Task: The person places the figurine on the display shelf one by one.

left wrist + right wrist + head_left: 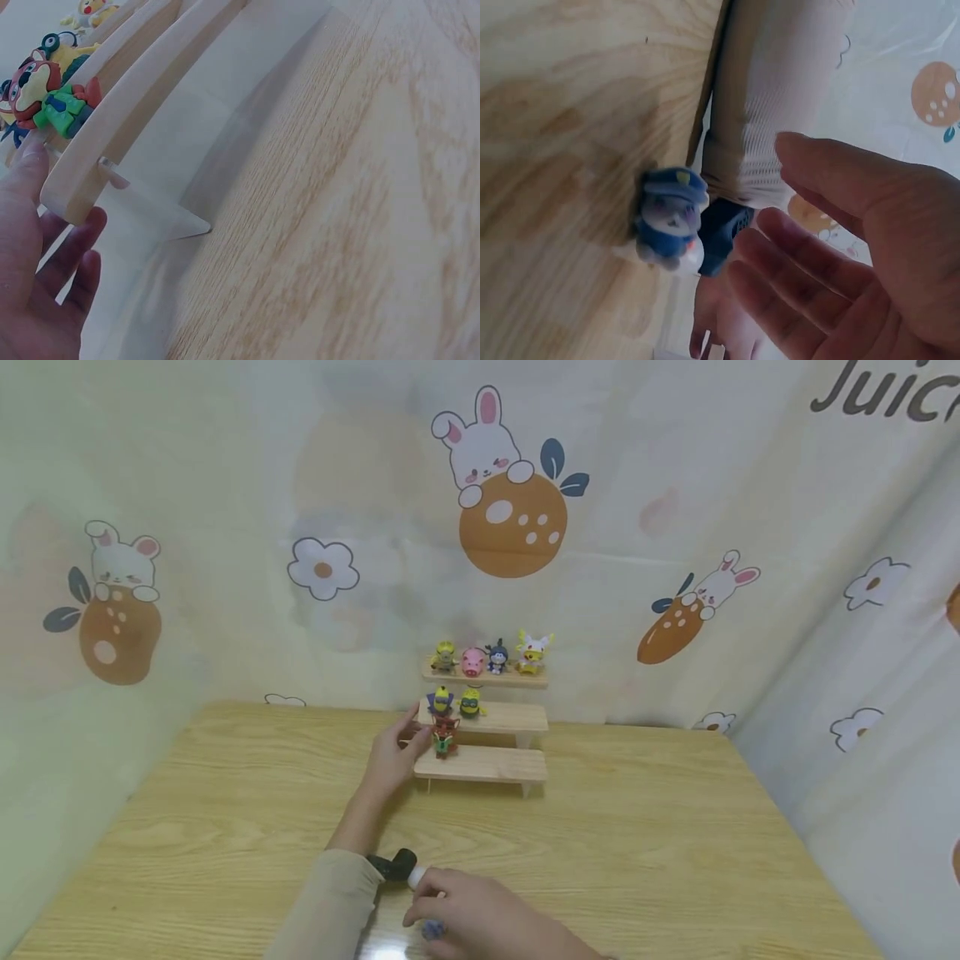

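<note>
My left hand (pixel 393 756) is at the left end of the lowest wooden shelf (pixel 495 764). Its thumb lies close to a fox figurine (pixel 444 742) in a green jacket, and in the left wrist view the other fingers bend loosely below the shelf's end. Nearer the front, my right hand (pixel 480 910) reaches in over the table. In the right wrist view its fingers are spread, apart from a small figurine (pixel 669 216) with a blue police cap and blue suit standing on the tabletop.
Two higher shelves stand behind. The middle shelf (pixel 517 717) bears two yellow figurines (pixel 470 702); the top one (pixel 487 679) bears several, including a pink pig (pixel 473 662). A black wrist device (pixel 396 865) is on the left sleeve. A printed curtain (pixel 360 468) hangs behind the table (pixel 637 843).
</note>
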The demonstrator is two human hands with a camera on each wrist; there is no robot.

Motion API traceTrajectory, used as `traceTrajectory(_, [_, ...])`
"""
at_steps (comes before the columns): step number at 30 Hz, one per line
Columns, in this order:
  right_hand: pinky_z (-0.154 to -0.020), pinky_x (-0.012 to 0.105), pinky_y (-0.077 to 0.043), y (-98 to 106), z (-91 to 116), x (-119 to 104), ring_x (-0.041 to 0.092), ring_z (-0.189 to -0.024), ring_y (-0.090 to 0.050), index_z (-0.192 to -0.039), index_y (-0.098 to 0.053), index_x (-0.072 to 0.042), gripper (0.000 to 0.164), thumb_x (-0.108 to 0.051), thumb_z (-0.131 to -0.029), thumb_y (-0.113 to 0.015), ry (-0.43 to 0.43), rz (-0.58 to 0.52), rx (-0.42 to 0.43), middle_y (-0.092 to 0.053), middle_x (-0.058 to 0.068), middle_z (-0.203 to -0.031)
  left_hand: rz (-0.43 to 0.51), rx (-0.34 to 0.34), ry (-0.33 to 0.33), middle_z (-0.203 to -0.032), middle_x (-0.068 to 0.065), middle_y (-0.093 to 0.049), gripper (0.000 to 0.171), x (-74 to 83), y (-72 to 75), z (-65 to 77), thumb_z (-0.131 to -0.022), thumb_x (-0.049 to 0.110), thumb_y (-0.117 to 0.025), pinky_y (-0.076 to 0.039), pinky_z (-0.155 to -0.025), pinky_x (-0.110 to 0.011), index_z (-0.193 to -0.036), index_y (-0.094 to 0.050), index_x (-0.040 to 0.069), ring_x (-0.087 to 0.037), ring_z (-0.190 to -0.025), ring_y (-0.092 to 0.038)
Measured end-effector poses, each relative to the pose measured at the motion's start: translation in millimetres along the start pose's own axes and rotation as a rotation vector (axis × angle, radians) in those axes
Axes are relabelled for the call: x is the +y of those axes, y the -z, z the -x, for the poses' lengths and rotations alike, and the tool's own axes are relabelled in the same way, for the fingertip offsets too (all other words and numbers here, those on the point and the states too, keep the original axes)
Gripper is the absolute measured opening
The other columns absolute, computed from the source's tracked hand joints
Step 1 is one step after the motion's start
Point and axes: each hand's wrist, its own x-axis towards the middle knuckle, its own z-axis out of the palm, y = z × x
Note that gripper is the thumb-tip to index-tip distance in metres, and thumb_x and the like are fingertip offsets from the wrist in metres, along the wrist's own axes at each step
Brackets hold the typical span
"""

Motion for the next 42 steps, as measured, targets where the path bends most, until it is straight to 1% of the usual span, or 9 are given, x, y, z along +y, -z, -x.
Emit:
traceTrajectory(5, [-0.071,0.0,-0.038,-7,-1,0,-0.005,-0.091,-0.052,-0.109,-0.069,-0.025,0.022,-0.029,-0.087,-0.069,0.014,0.058,-0.027,-0.057,-0.012,-0.108,0.004,0.002,-0.002,-0.116,-0.006,-0.065,0.059,-0.7,0.7,-0.4,-0.095,0.036,-0.056,-0.053,-0.09,-0.036,-0.147,-0.035,0.019,-0.022,-0.101,-0.062])
traceTrajectory(12, [-0.067,0.002,-0.039,-13,0,5,-0.003,-0.093,-0.053,-0.107,-0.069,-0.024,0.024,-0.024,-0.083,-0.073,-0.017,0.075,-0.071,-0.059,-0.011,-0.108,0.001,0.012,-0.02,-0.114,-0.008,-0.066,0.06,-1.0,1.1,-0.6,-0.094,0.036,-0.056,-0.052,-0.091,-0.037,-0.147,-0.036,0.015,-0.023,-0.104,-0.061])
traceTrajectory(15, [-0.07,0.003,-0.04,-14,2,9,-0.002,-0.094,-0.054,-0.107,-0.069,-0.024,0.023,-0.021,-0.084,-0.073,-0.008,0.064,-0.061,-0.059,-0.011,-0.107,0.004,0.014,-0.02,-0.114,-0.007,-0.066,0.059,-0.6,1.0,-0.7,-0.094,0.036,-0.056,-0.052,-0.091,-0.038,-0.146,-0.037,0.016,-0.023,-0.105,-0.061])
traceTrajectory(19, [-0.076,0.002,-0.041,-13,7,17,-0.005,-0.09,-0.053,-0.11,-0.068,-0.022,0.024,-0.015,-0.087,-0.069,-0.015,-0.019,-0.059,-0.059,-0.01,-0.103,0.003,0.009,-0.017,-0.114,-0.007,-0.066,0.059,-0.6,0.7,-0.7,-0.094,0.037,-0.056,-0.053,-0.089,-0.036,-0.147,-0.036,0.017,-0.022,-0.102,-0.062])
traceTrajectory(24, [-0.071,0.005,-0.043,-7,11,24,-0.008,-0.081,-0.05,-0.111,-0.065,-0.023,0.026,-0.013,-0.087,-0.068,-0.136,-0.117,-0.093,-0.056,-0.012,-0.098,0.006,0.011,-0.015,-0.114,-0.008,-0.066,0.058,0.2,0.1,-1.0,-0.095,0.035,-0.056,-0.054,-0.085,-0.035,-0.147,-0.036,0.018,-0.023,-0.098,-0.063])
traceTrajectory(29, [-0.07,0.01,-0.045,-6,12,28,-0.007,-0.081,-0.048,-0.109,-0.063,-0.022,0.022,-0.017,-0.088,-0.068,-0.246,-0.109,-0.135,-0.055,-0.014,-0.097,0.003,0.009,-0.008,-0.115,-0.008,-0.066,0.056,-0.8,-0.8,-0.5,-0.095,0.032,-0.056,-0.054,-0.086,-0.035,-0.147,-0.036,0.019,-0.023,-0.098,-0.063])
traceTrajectory(33, [-0.068,0.009,-0.045,-7,11,32,-0.006,-0.077,-0.048,-0.103,-0.063,-0.02,0.02,-0.018,-0.085,-0.07,-0.293,-0.093,-0.118,-0.055,-0.014,-0.095,0.002,0.009,-0.005,-0.116,-0.007,-0.066,0.056,-1.9,-1.1,0.2,-0.095,0.034,-0.055,-0.053,-0.088,-0.036,-0.147,-0.037,0.021,-0.022,-0.101,-0.062])
traceTrajectory(37, [-0.065,0.009,-0.045,-6,11,38,-0.006,-0.073,-0.047,-0.098,-0.062,-0.019,0.02,-0.019,-0.082,-0.074,-0.342,-0.117,-0.106,-0.056,-0.013,-0.092,0.001,0.011,0.001,-0.116,-0.006,-0.066,0.056,-1.6,-1.0,0.6,-0.095,0.035,-0.055,-0.053,-0.088,-0.036,-0.147,-0.037,0.022,-0.022,-0.101,-0.062])
traceTrajectory(42, [-0.061,0.012,-0.044,-1,14,51,-0.003,-0.071,-0.046,-0.098,-0.058,-0.017,0.023,-0.018,-0.082,-0.075,-0.417,-0.157,-0.087,-0.054,-0.011,-0.091,0.004,0.016,-0.012,-0.115,-0.008,-0.067,0.056,0.0,-1.3,1.4,-0.095,0.031,-0.057,-0.054,-0.085,-0.036,-0.146,-0.037,0.018,-0.023,-0.098,-0.063])
